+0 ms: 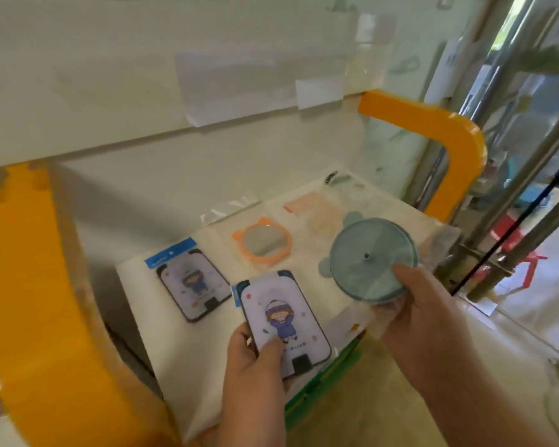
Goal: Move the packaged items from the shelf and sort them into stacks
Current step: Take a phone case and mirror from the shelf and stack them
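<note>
Holding a cartoon card pack (286,324) in your left hand (255,359), gripping a teal round mirror (373,254) in your right hand (423,304), orange mirror (262,241) and second card pack (192,282) lying on the shelf (136,275) beyond.

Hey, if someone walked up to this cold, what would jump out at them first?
The two hands in front: the left hand grips a rectangular cartoon-girl card pack, the right hand holds a round blue-grey disc in clear wrap. Behind them on the white shelf lie a matching card pack and an orange bear-eared mirror.
</note>
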Available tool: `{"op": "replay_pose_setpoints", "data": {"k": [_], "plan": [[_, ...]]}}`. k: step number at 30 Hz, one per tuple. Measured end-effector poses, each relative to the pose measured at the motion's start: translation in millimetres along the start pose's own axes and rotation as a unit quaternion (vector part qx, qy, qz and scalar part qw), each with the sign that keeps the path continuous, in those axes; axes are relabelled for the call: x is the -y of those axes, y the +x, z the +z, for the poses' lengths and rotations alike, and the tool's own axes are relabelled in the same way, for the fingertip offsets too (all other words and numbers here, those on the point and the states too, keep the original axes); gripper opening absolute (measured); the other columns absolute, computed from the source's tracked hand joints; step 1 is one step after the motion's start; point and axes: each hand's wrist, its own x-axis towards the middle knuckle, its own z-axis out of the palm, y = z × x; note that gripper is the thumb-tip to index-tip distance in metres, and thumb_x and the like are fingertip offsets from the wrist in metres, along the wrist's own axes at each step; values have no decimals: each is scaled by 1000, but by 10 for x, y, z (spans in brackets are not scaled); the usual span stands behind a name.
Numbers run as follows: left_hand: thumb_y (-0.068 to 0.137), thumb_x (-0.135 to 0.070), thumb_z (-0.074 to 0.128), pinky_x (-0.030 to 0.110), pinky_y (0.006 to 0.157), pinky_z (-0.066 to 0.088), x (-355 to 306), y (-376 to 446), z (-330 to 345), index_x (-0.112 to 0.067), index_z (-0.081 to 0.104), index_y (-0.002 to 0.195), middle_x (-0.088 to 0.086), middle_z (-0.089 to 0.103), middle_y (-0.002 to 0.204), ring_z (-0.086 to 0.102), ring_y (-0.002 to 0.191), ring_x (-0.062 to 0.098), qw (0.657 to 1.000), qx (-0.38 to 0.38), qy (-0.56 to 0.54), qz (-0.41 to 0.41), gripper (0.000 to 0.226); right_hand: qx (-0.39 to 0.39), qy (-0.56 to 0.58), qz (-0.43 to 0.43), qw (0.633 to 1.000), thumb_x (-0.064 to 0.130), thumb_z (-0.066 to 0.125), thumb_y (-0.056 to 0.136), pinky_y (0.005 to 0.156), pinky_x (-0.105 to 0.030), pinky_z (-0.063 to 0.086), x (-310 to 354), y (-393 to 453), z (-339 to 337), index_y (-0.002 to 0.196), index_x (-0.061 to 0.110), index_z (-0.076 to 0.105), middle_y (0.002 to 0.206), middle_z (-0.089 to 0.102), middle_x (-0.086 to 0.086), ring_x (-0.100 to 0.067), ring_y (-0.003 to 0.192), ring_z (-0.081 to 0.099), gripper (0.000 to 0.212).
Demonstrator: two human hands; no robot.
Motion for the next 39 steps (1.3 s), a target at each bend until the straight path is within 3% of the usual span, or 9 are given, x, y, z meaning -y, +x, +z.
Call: {"op": "replay_pose_setpoints", "data": {"k": [3, 5, 7, 9, 13, 15, 18, 34, 39], "plan": [[98, -3, 55, 61, 64, 54, 14, 185, 94, -15, 60, 115, 19, 73, 104, 67, 65, 34, 999, -38, -38, -9, 21, 9, -163, -33, 986, 17, 49, 102, 75, -27, 54, -16, 347, 122, 99, 25, 66, 103, 67, -2, -2, 84, 67, 18], [97, -2, 56, 59, 62, 60, 34, 348, 154, -16, 63, 110, 16, 76, 97, 72, 77, 39, 995, -73, -64, -14, 21, 57, -236, -61, 968, 19, 50, 102, 81, -34, 55, -31, 586, 205, 98, 31, 66, 101, 68, -1, -2, 88, 65, 20], [95, -3, 58, 49, 60, 62, 21, 487, 217, -19, 66, 109, 13, 78, 94, 73, 81, 37, 989, -114, -92, 3, 22, 132, -333, -101, 928, 21, 48, 102, 70, -16, 50, -66, 865, 255, 111, 35, 61, 96, 67, 9, 7, 78, 62, 21], [93, -3, 61, 31, 49, 57, -22, 596, 260, -22, 68, 107, 9, 78, 91, 72, 78, 29, 981, -153, -113, 34, 25, 228, -434, -158, 857, 21, 45, 102, 68, -8, 46, -107, 1169, 298, 127, 35, 54, 103, 66, 12, 10, 78, 58, 30], [90, 1, 58, 35, 65, 56, -127, 761, 306, -23, 68, 105, 0, 79, 86, 75, 76, 20, 963, -220, -127, 87, 30, 343, -566, -364, 655, 18, 44, 99, 112, -29, 33, -295, 1719, 453, 149, 22, 39, 149, 46, 3, -10, 134, 41, 50], [92, 0, 55, 36, 69, 55, -161, 817, 295, -23, 67, 106, 2, 79, 93, 75, 82, 20, 954, -257, -107, 112, 30, 373, -615, -451, 529, 22, 42, 93, 113, -37, 35, -437, 1926, 560, 145, 15, 41, 147, 48, -4, -19, 133, 44, 53], [95, -2, 50, 37, 75, 55, -194, 861, 217, -21, 65, 109, 6, 75, 104, 71, 95, 24, 941, -300, -104, 120, 28, 422, -646, -453, 447, 20, 59, 83, 102, -40, 44, -651, 2102, 659, 138, 14, 49, 138, 55, -4, -27, 124, 54, 56], [93, -5, 55, 45, 83, 59, -355, 1343, -182, -16, 62, 126, 12, 75, 108, 73, 96, 30, 930, -342, -19, 132, 35, 488, -675, -427, 353, 59, 32, 92, 109, -43, 39, -622, 2399, 661, 141, 20, 47, 142, 49, -2, -26, 134, 43, 64], [90, -11, 54, 40, 68, 60, -419, 1411, -290, -27, 68, 114, 6, 76, 103, 73, 89, 29, 918, -373, 61, 121, 32, 491, -668, -440, 345, 60, 28, 91, 106, -42, 40, -615, 2322, 652, 140, 19, 49, 138, 52, -3, -26, 129, 47, 67]]}}
